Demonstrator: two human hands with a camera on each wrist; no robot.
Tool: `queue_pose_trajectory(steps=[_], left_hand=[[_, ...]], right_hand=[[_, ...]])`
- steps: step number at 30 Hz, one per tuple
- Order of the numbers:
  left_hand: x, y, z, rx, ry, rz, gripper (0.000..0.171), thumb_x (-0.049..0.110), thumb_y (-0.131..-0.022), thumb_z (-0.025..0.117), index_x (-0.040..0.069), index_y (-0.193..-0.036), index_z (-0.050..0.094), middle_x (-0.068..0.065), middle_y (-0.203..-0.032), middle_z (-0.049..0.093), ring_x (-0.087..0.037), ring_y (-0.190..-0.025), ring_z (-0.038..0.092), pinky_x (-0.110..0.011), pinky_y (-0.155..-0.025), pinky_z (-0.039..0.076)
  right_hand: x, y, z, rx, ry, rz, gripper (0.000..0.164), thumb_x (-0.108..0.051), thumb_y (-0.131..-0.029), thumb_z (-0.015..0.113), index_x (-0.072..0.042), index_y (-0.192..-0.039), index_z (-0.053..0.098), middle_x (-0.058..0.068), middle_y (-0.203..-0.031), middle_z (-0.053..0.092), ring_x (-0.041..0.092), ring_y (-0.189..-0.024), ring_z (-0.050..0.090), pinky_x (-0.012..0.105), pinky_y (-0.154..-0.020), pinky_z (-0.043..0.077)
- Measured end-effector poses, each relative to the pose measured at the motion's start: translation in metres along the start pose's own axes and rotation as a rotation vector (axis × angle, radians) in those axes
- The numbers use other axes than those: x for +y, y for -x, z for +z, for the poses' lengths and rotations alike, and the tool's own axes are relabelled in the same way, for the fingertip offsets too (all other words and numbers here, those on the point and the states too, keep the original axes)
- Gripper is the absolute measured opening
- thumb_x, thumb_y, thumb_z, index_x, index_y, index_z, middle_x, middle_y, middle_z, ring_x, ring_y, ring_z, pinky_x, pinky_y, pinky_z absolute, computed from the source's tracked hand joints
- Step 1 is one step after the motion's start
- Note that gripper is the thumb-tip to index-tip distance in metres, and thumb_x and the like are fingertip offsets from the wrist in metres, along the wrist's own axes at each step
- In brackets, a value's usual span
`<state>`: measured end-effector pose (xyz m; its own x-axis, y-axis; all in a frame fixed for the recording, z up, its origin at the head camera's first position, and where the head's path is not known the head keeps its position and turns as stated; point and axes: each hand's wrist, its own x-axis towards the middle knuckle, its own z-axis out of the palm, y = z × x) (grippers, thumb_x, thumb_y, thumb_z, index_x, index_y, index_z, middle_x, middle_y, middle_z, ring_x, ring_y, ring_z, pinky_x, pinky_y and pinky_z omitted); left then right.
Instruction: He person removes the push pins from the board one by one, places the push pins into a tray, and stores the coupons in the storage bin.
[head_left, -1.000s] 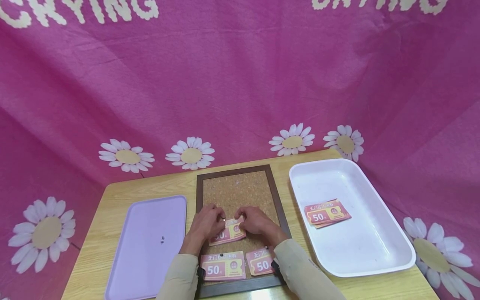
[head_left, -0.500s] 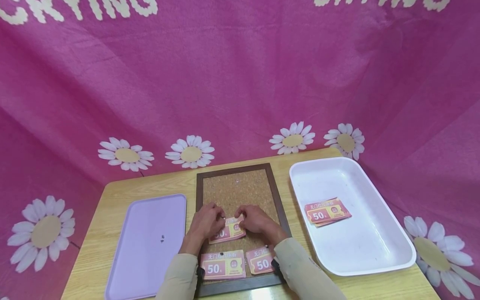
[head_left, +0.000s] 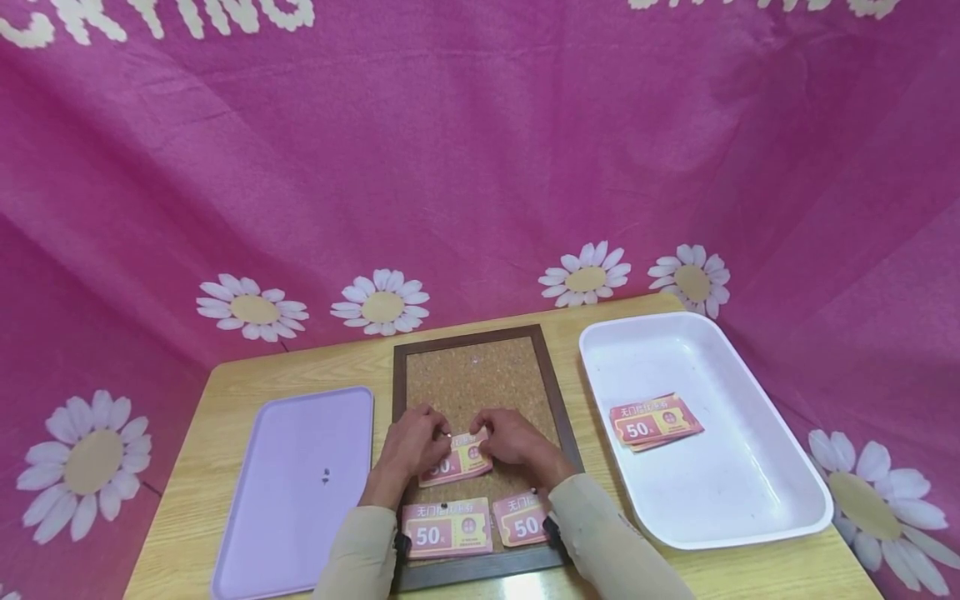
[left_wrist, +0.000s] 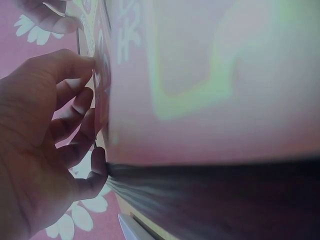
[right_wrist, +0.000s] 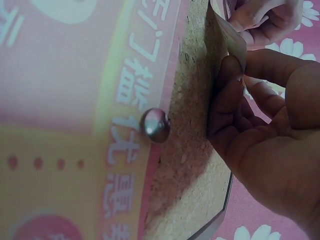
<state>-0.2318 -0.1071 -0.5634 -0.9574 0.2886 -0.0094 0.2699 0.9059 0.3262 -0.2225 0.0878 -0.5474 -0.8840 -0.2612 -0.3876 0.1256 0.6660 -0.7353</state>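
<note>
A red-and-yellow paper coupon (head_left: 471, 458) printed "50" lies over the middle of a brown-framed cork board (head_left: 480, 379). My left hand (head_left: 415, 442) pinches its upper left part, with a small shiny pin head close to the fingertips in the head view. Thumb and finger of my right hand (head_left: 513, 438) pinch the upper right corner, which stands lifted off the cork in the right wrist view. Below, two more coupons, one at left (head_left: 438, 537) and one at right (head_left: 517, 525), are pinned along their top edges; a round metallic pin (right_wrist: 156, 126) shows up close.
Left of the board sits a lilac tray (head_left: 258, 517) holding a few tiny dark pins (head_left: 326, 476). A deep white basin (head_left: 750, 467) stands at right with a small stack of coupons (head_left: 656, 422) inside. Behind the wooden table (head_left: 300, 372) hangs a magenta cloth with daisies.
</note>
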Motion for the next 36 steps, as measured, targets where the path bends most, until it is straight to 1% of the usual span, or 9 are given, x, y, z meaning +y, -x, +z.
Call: queue_pose_trajectory(steps=[7, 15, 17, 22, 25, 31, 36], left_hand=[[0.001, 0.0012, -0.0012, 0.007, 0.002, 0.002, 0.014, 0.025, -0.074, 0.068, 0.019, -0.086, 0.072, 0.003, -0.089, 0.058, -0.018, -0.084, 0.054, -0.037, -0.073, 0.046], [0.002, 0.0007, -0.0014, -0.015, 0.008, -0.032, 0.014, 0.026, -0.076, 0.068, 0.019, -0.087, 0.072, 0.003, -0.092, 0.06, -0.018, -0.089, 0.056, -0.04, -0.079, 0.047], [0.0022, 0.0008, -0.0024, -0.018, 0.019, -0.035, 0.013, 0.026, -0.076, 0.068, 0.019, -0.087, 0.072, 0.003, -0.092, 0.06, -0.017, -0.089, 0.055, -0.04, -0.079, 0.047], [0.0013, -0.0003, -0.0039, -0.003, 0.099, -0.06, 0.008, 0.023, -0.077, 0.069, 0.018, -0.083, 0.071, 0.003, -0.088, 0.061, -0.015, -0.081, 0.053, -0.035, -0.074, 0.046], [0.0001, -0.0015, -0.0038, -0.001, 0.124, -0.071, 0.007, 0.023, -0.078, 0.069, 0.019, -0.083, 0.07, 0.004, -0.086, 0.06, -0.014, -0.079, 0.052, -0.033, -0.074, 0.045], [-0.0007, -0.002, -0.0036, -0.016, 0.119, -0.082, 0.01, 0.027, -0.079, 0.069, 0.019, -0.084, 0.071, 0.004, -0.089, 0.062, -0.014, -0.082, 0.052, -0.034, -0.078, 0.045], [0.0001, -0.0004, -0.0038, -0.009, 0.103, -0.071, 0.009, 0.027, -0.075, 0.07, 0.02, -0.081, 0.071, 0.004, -0.09, 0.063, -0.014, -0.084, 0.053, -0.034, -0.081, 0.046]], right_hand=[[0.0005, -0.0008, 0.0001, 0.01, 0.035, -0.01, 0.019, -0.01, -0.084, 0.064, -0.022, -0.099, 0.065, 0.003, -0.087, 0.055, 0.02, -0.078, 0.05, 0.032, -0.065, 0.037], [0.0002, -0.0014, 0.0001, 0.012, 0.029, 0.005, 0.02, -0.01, -0.084, 0.066, -0.022, -0.099, 0.065, 0.003, -0.09, 0.056, 0.02, -0.082, 0.051, 0.033, -0.067, 0.037], [-0.0003, -0.0011, -0.0004, 0.011, 0.028, 0.005, 0.019, -0.01, -0.084, 0.066, -0.022, -0.099, 0.065, 0.002, -0.091, 0.057, 0.02, -0.083, 0.051, 0.033, -0.068, 0.037], [-0.0011, -0.0004, -0.0015, 0.007, 0.023, 0.007, 0.019, -0.011, -0.084, 0.066, -0.022, -0.099, 0.065, 0.002, -0.091, 0.057, 0.02, -0.083, 0.052, 0.033, -0.068, 0.038], [-0.0012, -0.0001, -0.0021, 0.008, 0.023, 0.011, 0.019, -0.011, -0.084, 0.065, -0.022, -0.099, 0.065, 0.002, -0.091, 0.057, 0.02, -0.083, 0.051, 0.032, -0.069, 0.037], [-0.0008, -0.0001, -0.0028, 0.01, 0.024, 0.0, 0.018, -0.011, -0.084, 0.065, -0.02, -0.1, 0.065, 0.003, -0.089, 0.056, 0.02, -0.081, 0.051, 0.033, -0.067, 0.037], [-0.0009, 0.0, -0.0023, 0.009, 0.031, -0.007, 0.018, -0.012, -0.084, 0.066, -0.021, -0.1, 0.065, 0.002, -0.09, 0.056, 0.019, -0.082, 0.051, 0.032, -0.068, 0.037]])
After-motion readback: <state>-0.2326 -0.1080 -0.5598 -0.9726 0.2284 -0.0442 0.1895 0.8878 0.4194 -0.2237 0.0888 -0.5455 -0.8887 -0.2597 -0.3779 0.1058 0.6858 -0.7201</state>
